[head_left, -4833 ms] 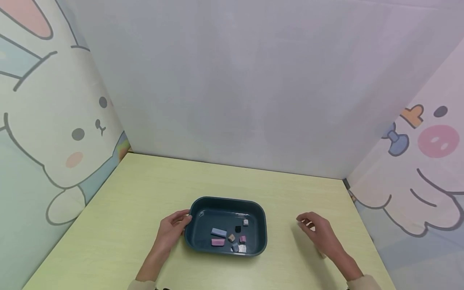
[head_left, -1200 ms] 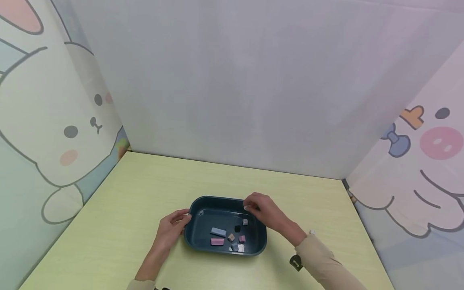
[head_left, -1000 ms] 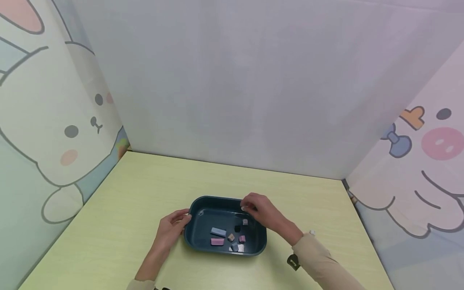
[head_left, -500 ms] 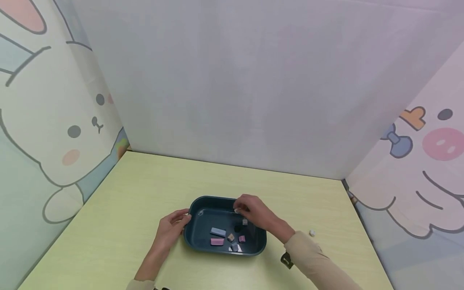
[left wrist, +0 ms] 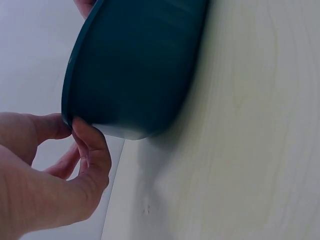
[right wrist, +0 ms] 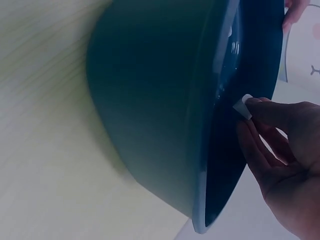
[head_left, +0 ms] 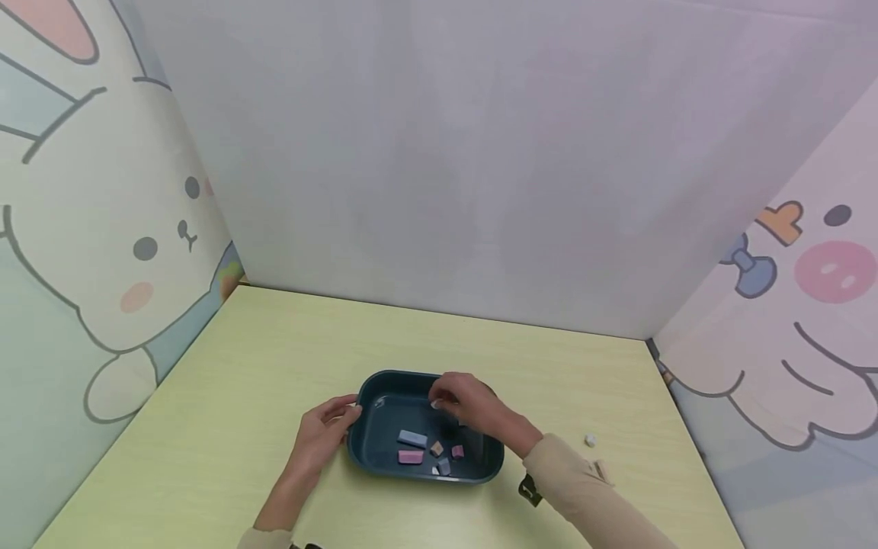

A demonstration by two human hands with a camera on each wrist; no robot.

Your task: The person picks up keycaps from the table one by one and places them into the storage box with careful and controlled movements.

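While left hand (head_left: 321, 436) steadies tray (head_left: 376, 390), tray's long axis runs left-right.

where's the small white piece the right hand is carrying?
Head view: the white piece is pinched at the right hand's fingertips, over the far half of the dark tray.

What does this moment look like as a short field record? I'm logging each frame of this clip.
setting: pale wood table, cartoon-printed walls
container: dark teal tray
tray contents: small blue, pink, tan and grey pieces
left hand: grips the tray's left rim
right hand: over the tray, pinches a small white piece
outside the tray: one small white piece on the table, to the right
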